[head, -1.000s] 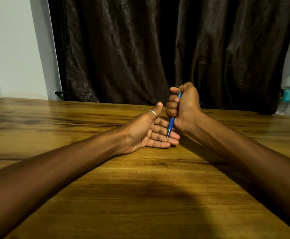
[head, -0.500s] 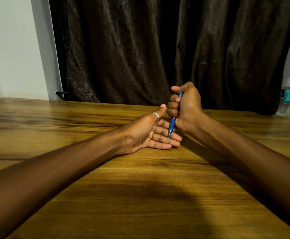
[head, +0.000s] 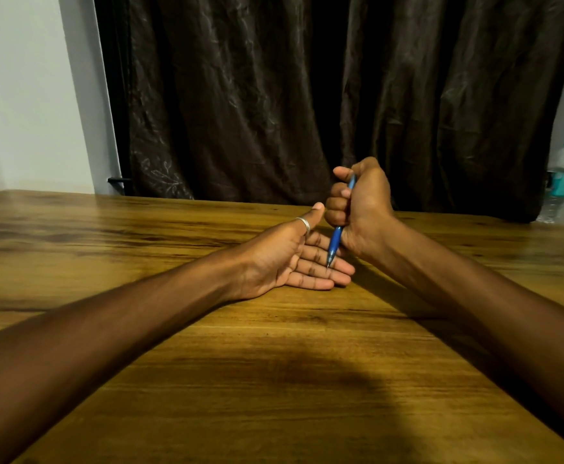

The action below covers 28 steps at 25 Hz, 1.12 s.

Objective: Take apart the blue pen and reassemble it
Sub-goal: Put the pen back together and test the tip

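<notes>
At 9 o'clock we see the left hand [head: 287, 259] lying flat, palm up, holding nothing. At 3 o'clock the right hand [head: 357, 205] fists the blue pen [head: 336, 237], tip touching the left fingers [head: 321, 272]. We judge the pen whole; a two-handed twist comes next. Below, a wooden desk [head: 240, 380]; at 12 o'clock, a dark curtain [head: 274, 95].

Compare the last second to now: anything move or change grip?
Almost nothing. The open left hand with the silver thumb ring edged slightly towards the right hand, its thumb now nearly at the fist. Unchanged: right fist gripping the blue plastic pen upright, tip over the left fingers; brown wooden table; clear water bottle.
</notes>
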Tool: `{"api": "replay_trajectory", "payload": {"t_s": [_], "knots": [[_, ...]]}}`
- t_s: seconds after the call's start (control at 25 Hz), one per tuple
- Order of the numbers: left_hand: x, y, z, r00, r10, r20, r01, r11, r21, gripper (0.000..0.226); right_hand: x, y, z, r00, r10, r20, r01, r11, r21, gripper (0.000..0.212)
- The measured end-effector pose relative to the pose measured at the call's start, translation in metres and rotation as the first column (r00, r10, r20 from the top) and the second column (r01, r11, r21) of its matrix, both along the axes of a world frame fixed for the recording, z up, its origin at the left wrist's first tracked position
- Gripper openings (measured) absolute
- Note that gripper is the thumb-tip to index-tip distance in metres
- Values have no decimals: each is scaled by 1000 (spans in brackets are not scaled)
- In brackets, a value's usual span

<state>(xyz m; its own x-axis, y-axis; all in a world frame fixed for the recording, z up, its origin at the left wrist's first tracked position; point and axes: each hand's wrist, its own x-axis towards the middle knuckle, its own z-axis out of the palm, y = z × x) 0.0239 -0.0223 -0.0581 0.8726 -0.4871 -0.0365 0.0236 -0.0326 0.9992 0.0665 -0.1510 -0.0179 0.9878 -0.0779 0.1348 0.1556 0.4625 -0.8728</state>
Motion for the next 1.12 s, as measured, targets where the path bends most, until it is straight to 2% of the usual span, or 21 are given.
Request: {"api": "replay_trajectory", "payload": {"t_s": [0.64, 1.12], "knots": [[-2, -2, 1, 1000, 17, 8, -17, 1000, 11, 74, -4, 0, 1, 1000, 15, 0, -15, 1000, 10, 22], [1, 2, -1, 1000, -27, 7, 27, 1000, -15, 75, -5, -5, 1, 990, 139, 10, -139, 986, 95, 26]]}}
